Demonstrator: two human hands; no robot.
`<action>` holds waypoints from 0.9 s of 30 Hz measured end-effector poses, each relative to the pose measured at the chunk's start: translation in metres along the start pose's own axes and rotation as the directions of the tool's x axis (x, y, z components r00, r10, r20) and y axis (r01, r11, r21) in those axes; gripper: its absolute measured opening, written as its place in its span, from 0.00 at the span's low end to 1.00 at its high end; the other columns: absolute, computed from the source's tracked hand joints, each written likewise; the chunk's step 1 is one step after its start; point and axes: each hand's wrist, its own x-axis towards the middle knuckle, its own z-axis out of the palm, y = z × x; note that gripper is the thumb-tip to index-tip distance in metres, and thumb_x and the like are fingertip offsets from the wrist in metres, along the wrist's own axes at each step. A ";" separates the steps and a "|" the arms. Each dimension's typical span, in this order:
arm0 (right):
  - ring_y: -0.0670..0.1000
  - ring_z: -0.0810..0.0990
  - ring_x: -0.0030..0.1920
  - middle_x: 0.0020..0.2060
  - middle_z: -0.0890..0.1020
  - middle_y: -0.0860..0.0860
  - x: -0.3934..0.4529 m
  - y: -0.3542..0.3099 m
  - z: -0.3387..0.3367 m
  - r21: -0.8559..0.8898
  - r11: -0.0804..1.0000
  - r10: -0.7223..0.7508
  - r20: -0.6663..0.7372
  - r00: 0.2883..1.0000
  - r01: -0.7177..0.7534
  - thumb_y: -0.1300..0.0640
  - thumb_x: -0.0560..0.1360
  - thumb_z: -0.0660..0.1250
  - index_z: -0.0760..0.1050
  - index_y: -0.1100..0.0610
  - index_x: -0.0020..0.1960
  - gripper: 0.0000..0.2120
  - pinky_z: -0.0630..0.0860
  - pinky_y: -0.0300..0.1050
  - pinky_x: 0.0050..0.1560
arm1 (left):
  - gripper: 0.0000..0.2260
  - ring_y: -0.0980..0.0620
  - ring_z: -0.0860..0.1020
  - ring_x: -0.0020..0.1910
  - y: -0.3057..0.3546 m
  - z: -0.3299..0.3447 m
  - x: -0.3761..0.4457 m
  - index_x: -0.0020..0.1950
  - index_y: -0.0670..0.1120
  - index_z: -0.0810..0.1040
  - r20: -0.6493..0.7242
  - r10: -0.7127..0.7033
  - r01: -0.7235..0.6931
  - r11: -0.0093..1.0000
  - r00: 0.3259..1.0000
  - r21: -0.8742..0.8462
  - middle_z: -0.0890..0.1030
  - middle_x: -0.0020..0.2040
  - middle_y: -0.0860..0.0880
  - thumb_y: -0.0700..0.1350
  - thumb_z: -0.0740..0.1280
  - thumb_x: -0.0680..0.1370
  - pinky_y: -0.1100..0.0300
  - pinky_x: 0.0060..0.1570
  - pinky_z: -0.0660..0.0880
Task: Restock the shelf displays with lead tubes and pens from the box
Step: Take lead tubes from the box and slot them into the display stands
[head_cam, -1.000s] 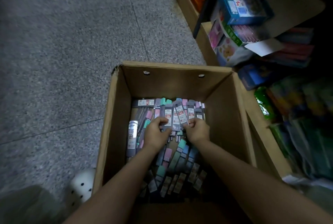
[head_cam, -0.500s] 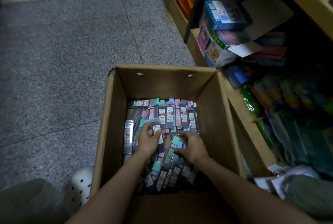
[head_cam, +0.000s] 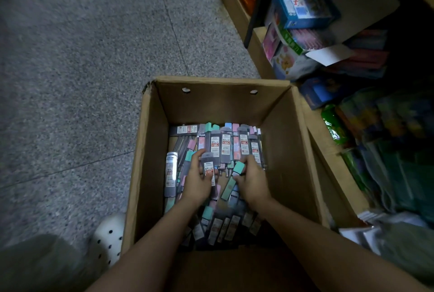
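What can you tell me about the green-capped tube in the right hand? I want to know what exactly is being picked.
The green-capped tube is a slim flat case, mint green along its body with a blockier cap of the same colour at its far end. It looks like plastic. It lies tilted, cap pointing away, above the heap of lead tubes in the cardboard box. The right hand pinches it near the cap; its lower end runs down among other tubes. Any label is hidden.

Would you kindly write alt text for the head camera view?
Both hands reach into an open cardboard box of packaged lead tubes: the left hand grips a grey pack, the right hand a mint-green one. Stocked shelves stand alongside.
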 end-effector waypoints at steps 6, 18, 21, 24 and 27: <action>0.51 0.78 0.51 0.54 0.77 0.52 -0.019 -0.039 -0.064 0.021 0.954 -0.292 -0.167 0.942 0.300 0.69 0.73 0.67 0.72 0.55 0.60 0.19 0.74 0.41 0.52 | 0.24 0.65 0.79 0.48 0.067 -0.012 0.003 0.68 0.52 0.64 0.159 0.324 -0.349 0.920 0.933 0.176 0.76 0.57 0.49 0.31 0.63 0.78 0.71 0.44 0.76; 0.47 0.79 0.41 0.46 0.80 0.48 -0.098 -0.142 -0.288 -0.069 0.871 -0.442 -0.546 0.712 0.487 0.58 0.74 0.72 0.69 0.51 0.55 0.14 0.76 0.45 0.44 | 0.25 0.55 0.82 0.51 0.309 0.003 -0.054 0.69 0.51 0.63 0.482 0.626 -0.755 0.644 0.613 0.124 0.81 0.51 0.44 0.31 0.64 0.78 0.62 0.49 0.79; 0.46 0.80 0.41 0.44 0.80 0.47 -0.122 -0.137 -0.317 -0.080 0.877 -0.430 -0.571 0.699 0.474 0.59 0.73 0.73 0.69 0.49 0.53 0.15 0.78 0.44 0.45 | 0.25 0.45 0.82 0.52 0.327 0.036 -0.080 0.70 0.50 0.63 0.479 0.660 -0.728 0.683 0.579 -0.061 0.82 0.52 0.37 0.30 0.63 0.78 0.52 0.52 0.80; 0.42 0.80 0.40 0.41 0.79 0.45 -0.146 -0.130 -0.351 -0.145 0.883 -0.441 -0.579 0.686 0.446 0.60 0.73 0.74 0.69 0.50 0.51 0.15 0.77 0.36 0.41 | 0.26 0.49 0.83 0.50 0.337 0.061 -0.090 0.70 0.51 0.63 0.481 0.680 -0.683 0.701 0.553 -0.207 0.85 0.48 0.44 0.31 0.64 0.78 0.54 0.48 0.81; 0.39 0.79 0.39 0.38 0.78 0.42 -0.171 -0.126 -0.397 -0.236 0.894 -0.439 -0.640 0.631 0.382 0.58 0.71 0.76 0.71 0.50 0.50 0.15 0.76 0.33 0.38 | 0.26 0.51 0.84 0.48 0.343 0.073 -0.092 0.69 0.57 0.64 0.509 0.687 -0.669 0.697 0.518 -0.259 0.86 0.47 0.46 0.34 0.65 0.78 0.60 0.41 0.80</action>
